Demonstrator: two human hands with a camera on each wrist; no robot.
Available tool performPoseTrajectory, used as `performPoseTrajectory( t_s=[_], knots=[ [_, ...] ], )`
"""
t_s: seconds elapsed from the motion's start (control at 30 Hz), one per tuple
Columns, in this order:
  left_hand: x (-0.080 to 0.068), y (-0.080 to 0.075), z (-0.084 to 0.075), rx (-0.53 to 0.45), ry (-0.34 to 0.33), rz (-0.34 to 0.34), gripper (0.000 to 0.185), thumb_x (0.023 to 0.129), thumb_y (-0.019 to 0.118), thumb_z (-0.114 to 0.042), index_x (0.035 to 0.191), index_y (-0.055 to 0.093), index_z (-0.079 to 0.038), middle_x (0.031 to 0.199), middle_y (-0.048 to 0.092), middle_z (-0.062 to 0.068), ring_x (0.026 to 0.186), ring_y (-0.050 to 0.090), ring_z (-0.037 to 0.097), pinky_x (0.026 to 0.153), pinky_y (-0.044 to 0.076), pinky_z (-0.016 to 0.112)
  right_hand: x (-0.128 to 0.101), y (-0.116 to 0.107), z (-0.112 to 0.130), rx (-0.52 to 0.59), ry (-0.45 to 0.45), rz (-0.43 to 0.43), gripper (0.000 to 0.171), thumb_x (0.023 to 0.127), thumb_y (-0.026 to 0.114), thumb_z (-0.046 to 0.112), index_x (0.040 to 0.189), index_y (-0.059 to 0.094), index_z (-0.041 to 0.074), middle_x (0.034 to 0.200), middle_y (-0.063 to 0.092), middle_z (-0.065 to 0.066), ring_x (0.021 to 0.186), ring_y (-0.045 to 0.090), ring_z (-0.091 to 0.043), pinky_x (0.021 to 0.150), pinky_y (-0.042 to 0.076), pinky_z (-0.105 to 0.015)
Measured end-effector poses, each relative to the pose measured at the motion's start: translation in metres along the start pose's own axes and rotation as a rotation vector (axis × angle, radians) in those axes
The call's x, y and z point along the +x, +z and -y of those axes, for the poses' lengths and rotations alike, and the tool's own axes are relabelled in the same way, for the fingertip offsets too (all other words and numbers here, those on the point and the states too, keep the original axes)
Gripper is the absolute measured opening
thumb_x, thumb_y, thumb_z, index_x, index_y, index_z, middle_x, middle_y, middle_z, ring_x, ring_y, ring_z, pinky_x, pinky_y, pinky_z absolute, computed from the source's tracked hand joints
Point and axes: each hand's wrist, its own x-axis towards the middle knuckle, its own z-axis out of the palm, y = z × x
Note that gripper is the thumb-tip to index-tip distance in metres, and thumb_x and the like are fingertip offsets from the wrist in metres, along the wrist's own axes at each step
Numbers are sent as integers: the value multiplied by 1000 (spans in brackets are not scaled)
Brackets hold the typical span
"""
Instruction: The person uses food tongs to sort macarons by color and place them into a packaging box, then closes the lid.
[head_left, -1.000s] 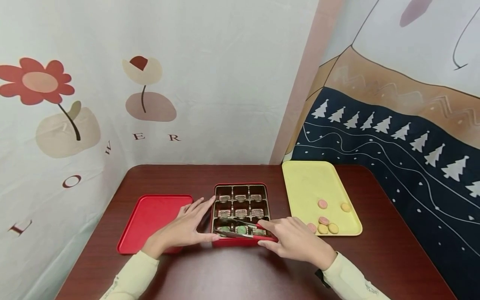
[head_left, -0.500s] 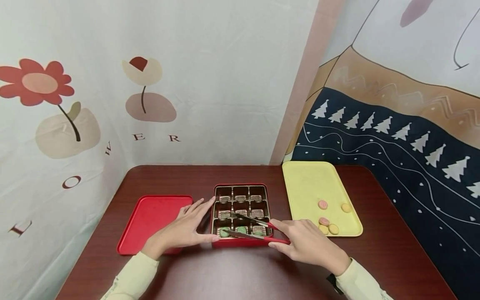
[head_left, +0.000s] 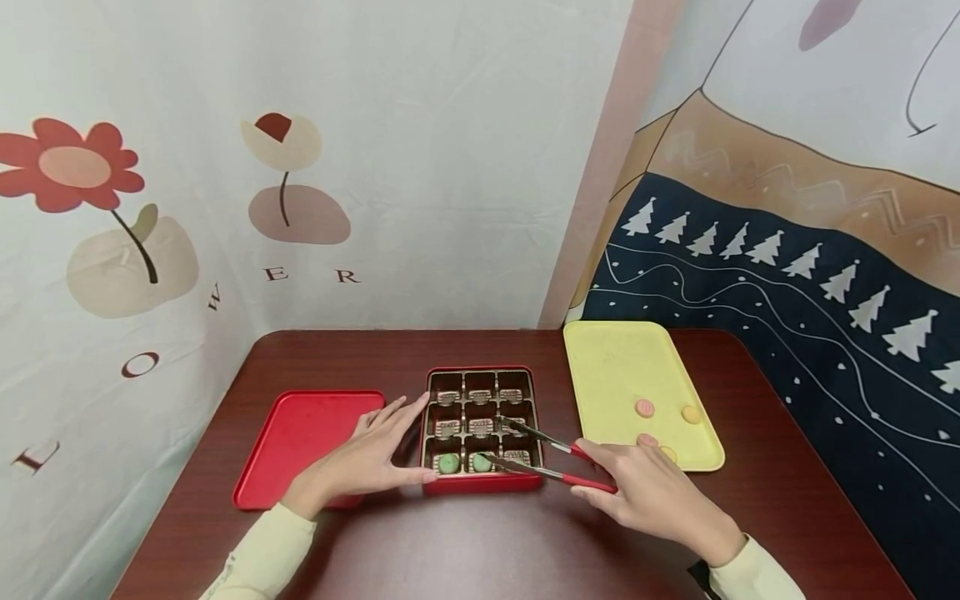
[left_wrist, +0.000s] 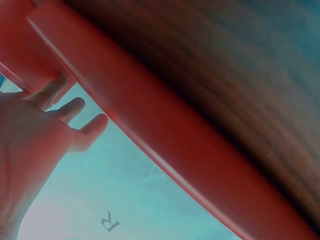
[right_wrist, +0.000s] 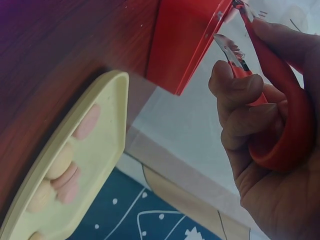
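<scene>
A red box (head_left: 480, 486) with a dark compartment insert sits mid-table. Two green cookies (head_left: 448, 463) lie in its front row. My left hand (head_left: 367, 457) rests flat against the box's left side, fingers straight and thumb along the front edge; the left wrist view shows this left hand (left_wrist: 45, 130) beside the box wall (left_wrist: 165, 150). My right hand (head_left: 637, 487) grips red-handled tongs (head_left: 547, 458), whose metal tips stand apart over the box's right compartments with nothing between them. The right wrist view shows the right hand (right_wrist: 260, 150) curled round the tongs (right_wrist: 280, 110).
A yellow tray (head_left: 622, 367) to the right of the box holds several pink and yellow cookies (head_left: 645, 407). The red lid (head_left: 300, 442) lies left of the box. Printed cloth walls close in the table's back and sides.
My right hand has drawn back to the right with the tongs, their tips sliding from the front-left compartments toward the box's right side. The left hand has stayed put.
</scene>
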Motion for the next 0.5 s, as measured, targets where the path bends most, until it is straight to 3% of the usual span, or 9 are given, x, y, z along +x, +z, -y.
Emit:
performPoseTrajectory(
  t_s=[0.13, 0.3, 0.43, 0.5],
  knots=[
    [-1, 0, 0, -4, -6, 1, 119, 88, 69, -83, 177, 17, -23, 177, 31, 8, 164, 18, 41, 124, 11, 75, -7, -3, -5, -13, -10, -41, 52, 93, 89, 42, 130, 79, 8, 95, 79, 6, 70, 46, 0, 66, 38, -27],
    [-1, 0, 0, -4, -1, 7, 120, 88, 69, -83, 178, 15, -25, 177, 30, 6, 164, 17, 39, 124, 11, 74, -19, -8, -11, -20, 37, -52, 48, 89, 92, 40, 126, 80, 13, 82, 63, 15, 68, 40, -3, 55, 38, -23],
    [-1, 0, -1, -10, -1, 9, 121, 88, 69, -83, 178, 13, -25, 177, 31, 6, 165, 16, 38, 125, 10, 73, -32, -12, -18, -40, 72, -82, 50, 86, 95, 40, 126, 81, 14, 102, 76, 3, 68, 59, -3, 56, 49, -26],
    [-2, 0, -1, -11, -4, 9, 121, 88, 70, -83, 178, 13, -25, 176, 31, 6, 165, 16, 37, 125, 10, 72, -38, -13, -23, -46, 81, -102, 52, 84, 96, 40, 127, 81, 14, 107, 79, -2, 70, 62, -3, 58, 51, -27]
  ],
)
